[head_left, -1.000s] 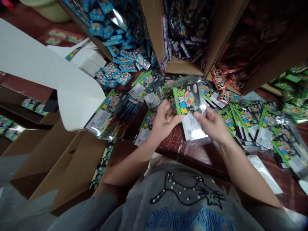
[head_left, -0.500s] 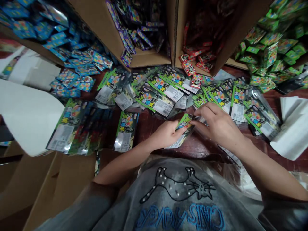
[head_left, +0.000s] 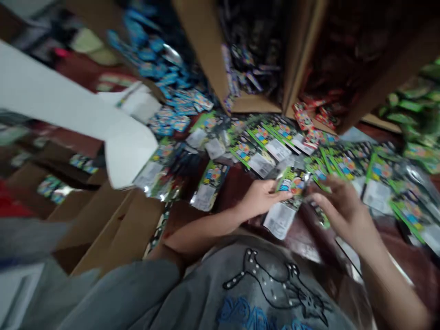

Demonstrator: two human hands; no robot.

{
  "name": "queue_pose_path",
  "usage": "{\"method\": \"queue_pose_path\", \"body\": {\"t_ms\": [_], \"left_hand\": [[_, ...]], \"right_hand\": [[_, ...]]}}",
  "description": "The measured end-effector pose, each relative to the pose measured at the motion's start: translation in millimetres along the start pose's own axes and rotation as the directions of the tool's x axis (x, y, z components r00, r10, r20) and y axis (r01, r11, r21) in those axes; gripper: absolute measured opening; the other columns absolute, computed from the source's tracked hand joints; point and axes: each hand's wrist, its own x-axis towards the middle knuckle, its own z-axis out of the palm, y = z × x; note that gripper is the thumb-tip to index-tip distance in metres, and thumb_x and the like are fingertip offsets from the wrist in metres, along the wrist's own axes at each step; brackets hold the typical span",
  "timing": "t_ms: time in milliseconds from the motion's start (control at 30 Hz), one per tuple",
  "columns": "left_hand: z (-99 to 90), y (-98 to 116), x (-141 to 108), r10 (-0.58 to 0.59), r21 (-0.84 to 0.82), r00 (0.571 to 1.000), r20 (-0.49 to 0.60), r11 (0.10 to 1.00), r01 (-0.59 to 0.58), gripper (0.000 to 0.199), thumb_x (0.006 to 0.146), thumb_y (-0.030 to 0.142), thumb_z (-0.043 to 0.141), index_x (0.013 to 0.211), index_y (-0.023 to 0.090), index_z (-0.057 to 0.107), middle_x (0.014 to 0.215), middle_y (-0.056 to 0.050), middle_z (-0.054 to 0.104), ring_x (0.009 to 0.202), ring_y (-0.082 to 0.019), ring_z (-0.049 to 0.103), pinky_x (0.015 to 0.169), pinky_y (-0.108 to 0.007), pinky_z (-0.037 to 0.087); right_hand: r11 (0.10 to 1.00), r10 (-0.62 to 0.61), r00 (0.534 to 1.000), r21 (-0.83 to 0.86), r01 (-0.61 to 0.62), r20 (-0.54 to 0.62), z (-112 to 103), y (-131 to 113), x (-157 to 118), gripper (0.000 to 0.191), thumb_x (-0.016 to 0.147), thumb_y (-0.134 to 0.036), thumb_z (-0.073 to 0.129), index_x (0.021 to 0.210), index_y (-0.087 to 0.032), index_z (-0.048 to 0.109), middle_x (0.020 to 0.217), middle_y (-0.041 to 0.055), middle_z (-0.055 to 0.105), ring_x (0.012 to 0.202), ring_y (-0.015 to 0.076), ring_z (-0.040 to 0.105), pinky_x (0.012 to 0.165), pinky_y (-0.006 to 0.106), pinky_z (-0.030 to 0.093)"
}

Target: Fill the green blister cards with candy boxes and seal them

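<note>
My left hand point(head_left: 259, 200) is closed on a flat black and green printed pouch point(head_left: 280, 221), thumb across its front. The pouch is tilted, with its pale label panel toward my body. Just right of it, my right hand point(head_left: 347, 213) is blurred by motion, its thumb and fingers apart with nothing visible between them. Beneath that hand lies part of another green and black packet, mostly hidden. A single similar pouch point(head_left: 210, 185) lies on the dark red table left of my left hand. Beyond both hands spreads a pile of the same pouches point(head_left: 261, 165).
Cardboard boxes point(head_left: 256, 105) along the back hold small purple packs point(head_left: 245, 68) and red packs point(head_left: 304, 117). Blue packs point(head_left: 178, 103) spill at the left, green packs point(head_left: 412, 110) at the right. A white sheet point(head_left: 129, 151) overhangs a row of pouches point(head_left: 151, 172). An open carton point(head_left: 113, 229) stands below.
The view has swung left. My right hand has come away from the pouch and its fingers have spread. The pouch stays in my left hand, now showing more of its front.
</note>
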Motion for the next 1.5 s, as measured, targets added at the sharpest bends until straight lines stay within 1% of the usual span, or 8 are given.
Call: {"method": "queue_pose_path", "body": {"t_ms": [200,333,533,733,1000,1133,1300,1500], "left_hand": [[13.9,-23.2,13.1,0.154,0.209,0.953,-0.262,0.973,-0.1,0.064,0.089,0.077,0.073,0.065,0.021,0.055,0.06,0.002,0.052,0.057,-0.013,0.047,0.052,-0.03,0.031],[-16.7,-3.8,20.2,0.175,0.643,0.975,-0.134,0.764,-0.049,0.056,0.092,0.078,0.069,0.092,0.022,0.07,0.069,-0.004,0.066,0.063,-0.022,0.065,0.058,-0.034,0.042],[-170.0,80.2,73.5,0.317,0.945,0.898,-0.305,0.219,0.244,0.039,0.111,0.029,0.049,0.141,0.01,0.063,0.133,-0.028,0.071,0.122,-0.04,0.071,0.093,-0.048,0.057],[-325.0,104.4,134.7,0.268,0.946,0.908,-0.321,0.144,0.292,0.047,0.096,0.024,0.069,0.141,0.011,0.066,0.166,-0.025,0.05,0.155,-0.046,0.039,0.121,-0.074,0.029],[-427.8,52.8,191.1,0.256,0.938,0.912,-0.32,0.223,0.266,0.108,0.071,0.081,0.085,0.151,0.014,0.056,0.177,-0.014,0.037,0.157,-0.053,0.019,0.111,-0.098,0.007],[-450.3,36.0,203.2,0.313,0.946,0.905,-0.288,0.238,0.218,0.097,0.083,0.086,0.068,0.158,0.025,0.053,0.18,-0.008,0.032,0.157,-0.05,0.018,0.111,-0.096,0.013],[-447.0,30.8,196.4,0.253,0.941,0.919,-0.302,0.233,0.245,0.056,0.114,0.042,0.03,0.163,0.021,0.045,0.177,-0.013,0.036,0.155,-0.044,0.032,0.115,-0.085,0.029],[-440.2,41.5,191.8,0.18,0.958,0.941,-0.286,0.058,0.28,0.054,0.111,0.025,0.026,0.16,0.015,0.047,0.17,-0.017,0.043,0.149,-0.039,0.036,0.113,-0.077,0.039]], "right_hand": [[0.923,0.167,0.96,-0.307,-0.232,-0.224,81.6,13.1,-2.5,0.061,0.102,-0.07,0.039,0.124,-0.019,0.064,0.1,0.0249,0.078,0.079,0.043,0.076,0.062,0.047,0.05],[0.908,0.157,0.947,-0.336,-0.25,-0.282,100.0,23.8,15.8,0.05,0.105,-0.062,0.034,0.119,-0.022,0.061,0.084,0.0199,0.074,0.06,0.0396,0.067,0.055,0.045,0.04],[0.829,0.218,0.968,-0.5,-0.251,-0.125,89.6,57.4,25.1,0.056,0.104,-0.068,0.035,0.119,-0.022,0.063,0.074,0.0151,0.071,0.058,0.042,0.068,0.054,0.049,0.045],[0.837,-0.034,0.979,-0.542,-0.082,-0.2,74.7,44.8,41.3,0.073,0.099,-0.079,0.048,0.135,-0.017,0.059,0.12,0.0243,0.073,0.102,0.0447,0.076,0.077,0.058,0.062],[0.721,-0.494,0.869,-0.542,0.431,0.033,91.5,-16.0,188.1,0.057,0.104,-0.043,0.065,0.151,-0.015,0.049,0.147,0.0236,0.059,0.139,0.0374,0.061,0.113,0.061,0.058],[0.645,-0.504,0.861,-0.632,0.429,0.07,132.1,-53.4,309.4,0.074,0.1,-0.033,0.07,0.165,-0.013,0.038,0.173,0.0286,0.035,0.159,0.0466,0.037,0.121,0.071,0.046],[0.691,-0.385,0.922,-0.672,0.266,-0.03,179.1,-65.3,436.3,0.095,0.093,-0.034,0.079,0.173,-0.017,0.03,0.181,0.0259,0.019,0.163,0.0612,0.013,0.116,0.091,0.026],[0.718,-0.382,0.924,-0.64,0.273,-0.034,177.9,-51.0,476.6,0.04,0.109,-0.019,0.04,0.14,-0.013,0.065,0.155,0.0201,0.055,0.155,0.054,0.037,0.113,0.09,0.028]]}}
